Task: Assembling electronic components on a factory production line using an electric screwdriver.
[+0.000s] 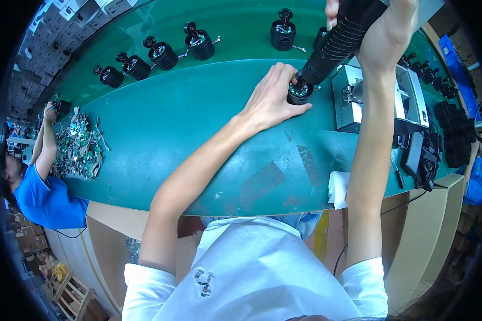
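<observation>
While the left hand (269,100) grips a black cup (300,99) on the green table (198,117), left of a metal box (347,113), the right hand (390,40) is closed around a black power screwdriver (340,40), tip at the cup's open top.

White tissue (337,189) (rumpled) lies on the green table (166,128).

White shirt (262,278), short-sleeved, lower middle of the frame — dark print (203,282) left of centre — and blue jeans (308,224).

There is one power tool (341,40), one canister (300,98) beneath, four canisters (202,49) rowed back left.
</observation>
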{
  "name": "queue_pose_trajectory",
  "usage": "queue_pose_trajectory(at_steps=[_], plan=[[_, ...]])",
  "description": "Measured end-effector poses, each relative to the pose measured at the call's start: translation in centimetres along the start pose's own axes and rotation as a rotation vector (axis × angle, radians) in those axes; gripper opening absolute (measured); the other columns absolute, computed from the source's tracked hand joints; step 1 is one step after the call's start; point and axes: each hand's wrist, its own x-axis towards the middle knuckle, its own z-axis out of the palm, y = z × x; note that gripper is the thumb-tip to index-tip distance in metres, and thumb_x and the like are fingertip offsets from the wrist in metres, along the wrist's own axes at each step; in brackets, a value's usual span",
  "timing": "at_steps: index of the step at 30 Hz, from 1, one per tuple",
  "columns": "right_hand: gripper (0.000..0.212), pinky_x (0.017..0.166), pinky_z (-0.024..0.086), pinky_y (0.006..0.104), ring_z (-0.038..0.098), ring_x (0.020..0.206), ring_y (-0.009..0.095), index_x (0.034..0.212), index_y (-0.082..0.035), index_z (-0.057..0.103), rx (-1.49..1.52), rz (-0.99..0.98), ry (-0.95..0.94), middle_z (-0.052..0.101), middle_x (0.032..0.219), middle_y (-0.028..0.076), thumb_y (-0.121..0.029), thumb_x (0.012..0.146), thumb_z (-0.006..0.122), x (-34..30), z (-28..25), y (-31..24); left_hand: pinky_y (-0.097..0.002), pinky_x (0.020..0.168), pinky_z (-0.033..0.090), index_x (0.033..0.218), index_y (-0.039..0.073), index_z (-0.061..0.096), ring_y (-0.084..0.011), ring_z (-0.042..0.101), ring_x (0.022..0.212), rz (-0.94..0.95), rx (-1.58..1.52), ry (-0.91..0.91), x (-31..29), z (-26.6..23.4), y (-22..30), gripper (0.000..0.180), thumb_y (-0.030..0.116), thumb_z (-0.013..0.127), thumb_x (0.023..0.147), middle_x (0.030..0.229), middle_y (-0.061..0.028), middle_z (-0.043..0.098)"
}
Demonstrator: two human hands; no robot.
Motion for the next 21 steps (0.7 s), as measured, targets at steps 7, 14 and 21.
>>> queue_pose_trajectory(at_steps=[7, 14, 21], plan=[[0.045, 0.042, 0.049, 0.0261, 0.062, 0.049, 0.017, 0.107, -0.006, 0.062, 0.131, 0.068, 0.187, 0.065, 0.07, 0.008, -0.046, 0.11, 0.043, 0.7, 0.1, -3.0, -0.0409, 0.088, 0.051, 0.117, 0.005, 0.054, -0.0289, 0.059, 0.1, -0.07, -0.055, 0.011, 0.4, 0.6, 2.7, 0.052, 0.021, 0.087, 0.079, 0.108, -0.0111, 0.056], [0.032, 0.035, 0.042, 0.023, 0.057, 0.042, 0.012, 0.107, -0.009, 0.056, -0.014, -0.064, 0.467, 0.059, 0.063, 0.003, -0.042, 0.108, 0.052, 1.7, -3.2, -9.1, -0.0429, 0.097, 0.051, 0.125, 0.001, 0.053, -0.0348, 0.061, 0.109, -0.056, 0.031, 0.241, 2.4, -2.6, 0.6, 0.057, 0.017, 0.085, 0.08, 0.123, -0.0195, 0.059], [0.034, 0.034, 0.039, 0.0234, 0.055, 0.041, 0.013, 0.108, -0.01, 0.055, -0.19, 0.191, 0.586, 0.059, 0.065, 0.003, -0.044, 0.108, 0.052, 3.2, -8.1, -9.3, -0.0458, 0.104, 0.049, 0.137, 0.003, 0.046, -0.0389, 0.059, 0.12, -0.383, 0.063, 0.582, 4.6, -3.7, -2.3, 0.066, 0.008, 0.081, 0.081, 0.135, -0.0219, 0.054]])
